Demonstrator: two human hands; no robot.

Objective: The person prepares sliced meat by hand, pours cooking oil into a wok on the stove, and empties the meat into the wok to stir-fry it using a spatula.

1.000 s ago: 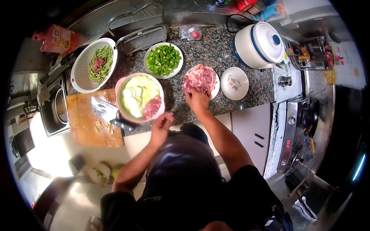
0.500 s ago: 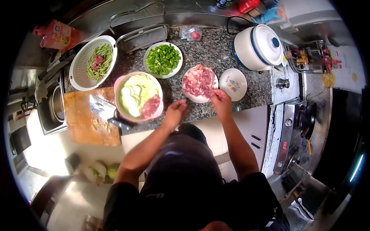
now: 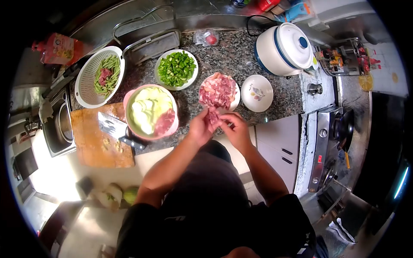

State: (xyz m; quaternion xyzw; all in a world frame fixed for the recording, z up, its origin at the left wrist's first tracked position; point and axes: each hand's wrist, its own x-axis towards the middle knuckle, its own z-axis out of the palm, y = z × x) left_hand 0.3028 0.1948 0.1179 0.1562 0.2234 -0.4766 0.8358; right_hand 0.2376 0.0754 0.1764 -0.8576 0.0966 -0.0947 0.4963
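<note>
Just in front of the plate of sliced raw meat, my left hand holds a small piece of raw meat on its fingers. My right hand pinches the near edge of that same piece. To the left stands a pink bowl with pale green vegetable slices and some raw meat at its right side. A white plate of chopped green peppers lies behind, and an empty white dish is right of the meat plate.
A cleaver rests on the wooden cutting board, its handle toward the pink bowl. A white colander holds green beans and meat. At the back right is a white pot; a gas stove is farther right.
My right hand has come from the meat plate toward my body, bringing a piece of meat. My left hand has moved right and turned, meeting it, and now holds the meat too.
</note>
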